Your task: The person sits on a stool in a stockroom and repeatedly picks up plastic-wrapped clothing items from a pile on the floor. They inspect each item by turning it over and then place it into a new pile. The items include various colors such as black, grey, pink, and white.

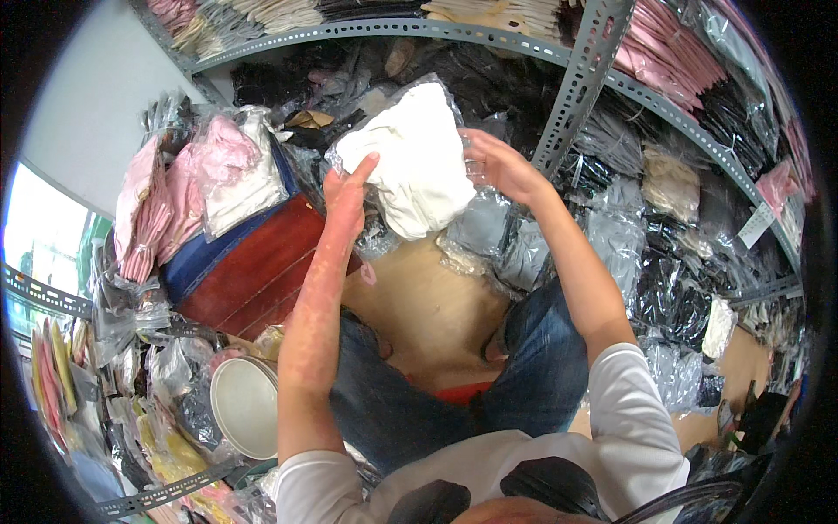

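A folded white garment in a clear plastic bag is held up in front of me. My left hand grips its left edge, the thumb on top and the other fingers hidden underneath. My right hand is at the right edge, with bent fingers closed around the loose plastic there. Below the bundle, a red-brown cover and more bagged clothes lie close to my left forearm.
Pink and white bagged garments are stacked at the left. A white round tub stands near my left elbow. Grey perforated metal shelving surrounds me, with several stacks of bagged garments on the right. Bare floor shows between my knees.
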Action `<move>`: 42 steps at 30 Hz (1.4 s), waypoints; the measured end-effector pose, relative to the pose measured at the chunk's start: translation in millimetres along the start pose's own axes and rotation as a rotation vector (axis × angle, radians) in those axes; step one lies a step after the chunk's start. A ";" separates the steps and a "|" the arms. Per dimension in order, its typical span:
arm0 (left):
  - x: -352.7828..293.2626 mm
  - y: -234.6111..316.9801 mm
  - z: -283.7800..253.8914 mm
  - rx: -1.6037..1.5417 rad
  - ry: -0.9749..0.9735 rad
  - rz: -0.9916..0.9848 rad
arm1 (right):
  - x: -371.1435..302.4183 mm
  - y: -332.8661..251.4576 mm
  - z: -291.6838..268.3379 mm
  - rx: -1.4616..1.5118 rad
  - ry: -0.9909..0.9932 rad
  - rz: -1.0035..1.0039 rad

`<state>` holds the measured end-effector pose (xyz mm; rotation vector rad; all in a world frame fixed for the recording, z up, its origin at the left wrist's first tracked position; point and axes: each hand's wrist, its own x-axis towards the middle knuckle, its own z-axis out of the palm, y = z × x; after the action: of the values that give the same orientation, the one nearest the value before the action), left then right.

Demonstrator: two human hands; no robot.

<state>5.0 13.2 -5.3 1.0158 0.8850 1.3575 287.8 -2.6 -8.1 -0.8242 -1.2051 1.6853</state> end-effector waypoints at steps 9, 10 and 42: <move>3.1 -4.7 12.1 0.347 -0.037 0.093 | 16.0 16.5 1.9 -0.265 0.250 -0.038; 3.9 -6.8 10.0 0.334 -0.084 0.086 | 17.8 18.3 -1.4 -0.269 0.262 -0.041; 24.9 -25.0 -4.6 -0.169 -0.235 -0.229 | 23.7 14.6 2.3 0.142 0.387 -0.111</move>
<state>10.3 39.5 -28.7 0.8924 0.6759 1.0757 272.4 16.4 -21.8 -0.9261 -0.8408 1.4220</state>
